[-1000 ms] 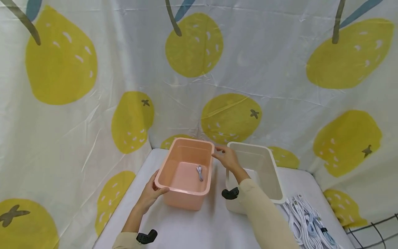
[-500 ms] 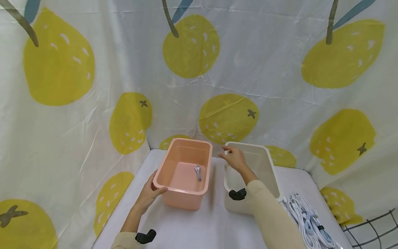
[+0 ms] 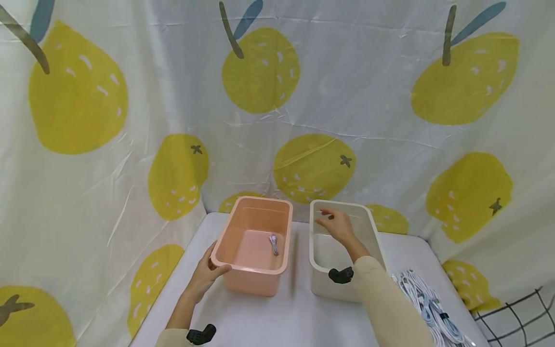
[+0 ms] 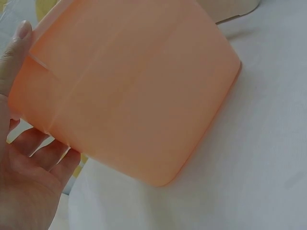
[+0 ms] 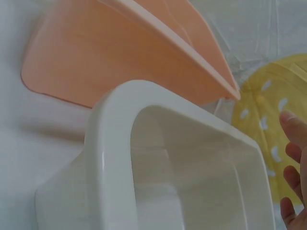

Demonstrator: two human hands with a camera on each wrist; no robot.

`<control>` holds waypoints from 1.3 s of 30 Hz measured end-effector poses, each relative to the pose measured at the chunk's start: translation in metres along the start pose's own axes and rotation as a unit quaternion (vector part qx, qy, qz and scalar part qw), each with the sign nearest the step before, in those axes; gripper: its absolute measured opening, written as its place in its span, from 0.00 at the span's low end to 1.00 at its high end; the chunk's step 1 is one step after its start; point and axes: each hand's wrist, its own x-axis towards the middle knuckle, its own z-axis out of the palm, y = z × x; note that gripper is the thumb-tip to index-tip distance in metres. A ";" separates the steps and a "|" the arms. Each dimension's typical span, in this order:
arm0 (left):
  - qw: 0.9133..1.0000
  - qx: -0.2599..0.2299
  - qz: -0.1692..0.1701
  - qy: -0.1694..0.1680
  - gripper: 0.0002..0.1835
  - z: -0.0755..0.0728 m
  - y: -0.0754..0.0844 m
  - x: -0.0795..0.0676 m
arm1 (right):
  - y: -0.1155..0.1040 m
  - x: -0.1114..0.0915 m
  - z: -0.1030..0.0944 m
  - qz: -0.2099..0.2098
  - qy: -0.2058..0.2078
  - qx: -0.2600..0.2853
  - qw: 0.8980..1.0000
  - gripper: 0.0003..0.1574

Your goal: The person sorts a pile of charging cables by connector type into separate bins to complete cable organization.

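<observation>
My left hand (image 3: 203,274) holds the near left corner of a peach plastic bin (image 3: 253,268). Its thumb lies at the rim and its fingers are against the outer side wall, as the left wrist view also shows. Inside that bin lies a small bundled cable (image 3: 273,244) with a white plug. Over the cream bin (image 3: 313,241), my right hand (image 3: 340,226) hangs in the air with loosely bent fingers and nothing between them. In the right wrist view its fingertips (image 5: 290,117) appear at the right edge, apart from the cream bin's rim (image 5: 122,120).
A heap of white and pale blue cables (image 3: 427,306) lies right of the cream bin. Both bins stand on a white-covered table (image 3: 299,323). A fruit-print curtain (image 3: 321,96) encloses the back and sides. Black wire mesh (image 3: 518,315) shows at the lower right.
My right hand has left the peach bin's right rim and moved right, over the cream bin. The left hand stays on the peach bin. The head view has shifted slightly.
</observation>
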 end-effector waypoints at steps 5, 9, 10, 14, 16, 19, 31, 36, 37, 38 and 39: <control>1.000 -0.006 0.002 0.002 0.51 0.000 0.000 0.000 | 0.007 -0.008 -0.010 0.008 0.002 0.005 1.000 0.28; 1.000 -0.004 -0.004 0.002 0.51 0.000 -0.001 -0.001 | 0.016 -0.015 -0.018 0.015 0.006 0.002 1.000 0.29; 1.000 -0.004 -0.006 0.002 0.51 0.001 -0.002 -0.001 | 0.018 -0.017 -0.020 0.016 0.009 -0.002 1.000 0.28; 1.000 -0.002 -0.007 0.002 0.50 0.002 -0.002 -0.001 | 0.027 -0.023 -0.029 0.015 0.023 0.001 1.000 0.28; 1.000 -0.001 -0.007 0.002 0.50 0.002 -0.002 -0.001 | 0.031 -0.026 -0.034 0.017 0.025 0.003 1.000 0.28; 1.000 0.000 -0.007 0.003 0.50 0.002 -0.001 -0.001 | 0.035 -0.030 -0.040 0.023 0.024 -0.006 0.999 0.29; 1.000 0.002 -0.006 0.005 0.50 0.001 0.001 -0.003 | 0.052 -0.043 -0.062 0.034 0.039 -0.041 0.998 0.29; 1.000 -0.004 -0.006 0.005 0.50 0.001 -0.001 -0.003 | 0.058 -0.050 -0.074 0.035 0.047 -0.047 0.997 0.30; 1.000 -0.005 -0.006 0.004 0.49 0.001 -0.001 -0.002 | 0.059 -0.051 -0.076 0.035 0.049 -0.046 0.997 0.30; 1.000 -0.006 -0.008 0.004 0.49 0.001 -0.001 -0.002 | 0.060 -0.053 -0.078 0.035 0.051 -0.045 0.997 0.30; 1.000 -0.004 -0.009 0.004 0.49 0.002 -0.001 -0.002 | 0.061 -0.054 -0.080 0.035 0.053 -0.045 0.997 0.30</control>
